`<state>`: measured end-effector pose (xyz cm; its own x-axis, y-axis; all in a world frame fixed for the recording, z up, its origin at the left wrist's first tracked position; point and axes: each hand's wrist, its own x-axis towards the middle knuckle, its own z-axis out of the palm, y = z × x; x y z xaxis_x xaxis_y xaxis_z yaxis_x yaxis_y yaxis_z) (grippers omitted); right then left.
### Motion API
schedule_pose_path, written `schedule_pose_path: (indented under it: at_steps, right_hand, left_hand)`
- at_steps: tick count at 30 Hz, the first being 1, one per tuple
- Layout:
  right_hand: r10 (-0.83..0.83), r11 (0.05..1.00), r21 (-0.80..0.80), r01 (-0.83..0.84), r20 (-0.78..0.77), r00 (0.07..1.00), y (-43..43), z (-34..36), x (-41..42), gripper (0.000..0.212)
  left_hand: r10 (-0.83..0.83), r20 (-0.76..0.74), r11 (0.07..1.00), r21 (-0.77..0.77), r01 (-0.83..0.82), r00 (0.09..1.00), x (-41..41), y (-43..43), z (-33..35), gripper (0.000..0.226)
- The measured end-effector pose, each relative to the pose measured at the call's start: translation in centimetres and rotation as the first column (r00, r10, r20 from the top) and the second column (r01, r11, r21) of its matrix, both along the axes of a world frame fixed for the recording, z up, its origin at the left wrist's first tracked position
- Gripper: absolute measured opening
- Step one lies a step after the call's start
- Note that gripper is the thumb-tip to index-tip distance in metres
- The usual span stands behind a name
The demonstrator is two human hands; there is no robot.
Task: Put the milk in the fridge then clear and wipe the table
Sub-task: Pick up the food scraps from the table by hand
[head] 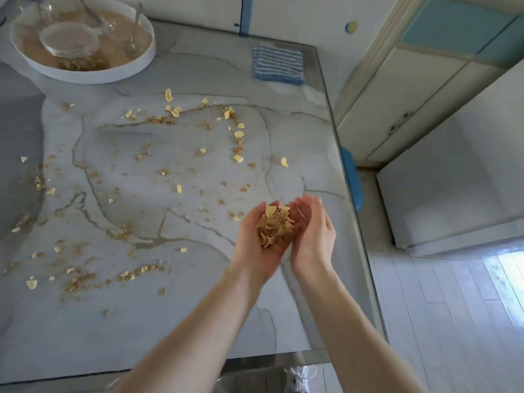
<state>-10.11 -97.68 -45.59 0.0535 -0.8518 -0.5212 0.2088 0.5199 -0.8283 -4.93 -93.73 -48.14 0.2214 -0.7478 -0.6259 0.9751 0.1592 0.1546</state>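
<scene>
Your left hand [259, 245] fingers are curled up into a cup, holding a pile of cereal [275, 228]; your right hand [312, 236] fingers are straight and together, pressed against the pile's right side, blurred. Milk: not visible.

Far left, the white tray [141, 66] is cut off by the frame edge; it holds glass bowls [69, 41] and spoons [136, 24], contents hard to make out. Scattered cereal [170, 120] covers the left and middle of the marble table [170, 321]. A blue striped cloth [278, 65] lies far right on it. Blue tape [351, 177] on the right table edge. Right of that: cabinets [397, 103], a white appliance [459, 177], partly cropped, pale plank floor [442, 321]. Near edge, a shoe [301, 378] pokes out.
</scene>
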Motion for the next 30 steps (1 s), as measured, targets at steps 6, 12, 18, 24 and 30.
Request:
schedule_pose_path:
  at_steps: [6,12,18,24,30]
  right_hand:
    - [-0.091,0.996,-0.009,0.091,0.046,0.995,-5.6,-1.3,-7.2,0.033]
    - [-0.053,0.998,0.040,0.052,0.026,0.998,-11.8,-3.0,-16.1,0.029]
    - [0.093,0.994,0.063,-0.086,-0.121,0.988,-16.4,-6.9,-21.1,0.031]
    - [0.275,0.950,0.215,-0.226,-0.234,0.932,-18.1,-12.6,-23.9,0.037]
    - [0.424,0.872,0.378,-0.311,-0.265,0.866,-18.7,-16.2,-23.6,0.037]
  left_hand:
    - [-0.023,-0.026,0.999,-0.031,0.022,0.999,-8.7,-5.7,-0.2,0.028]
    - [0.004,-0.090,1.000,-0.022,-0.006,0.996,-18.0,-11.7,-1.1,0.030]
    - [0.037,-0.138,0.991,0.130,-0.019,0.990,-23.3,-15.9,-4.7,0.029]
    - [0.230,-0.243,0.940,0.308,-0.150,0.942,-26.6,-17.9,-9.0,0.031]
    - [0.371,-0.214,0.863,0.438,-0.251,0.903,-26.4,-18.5,-12.1,0.038]
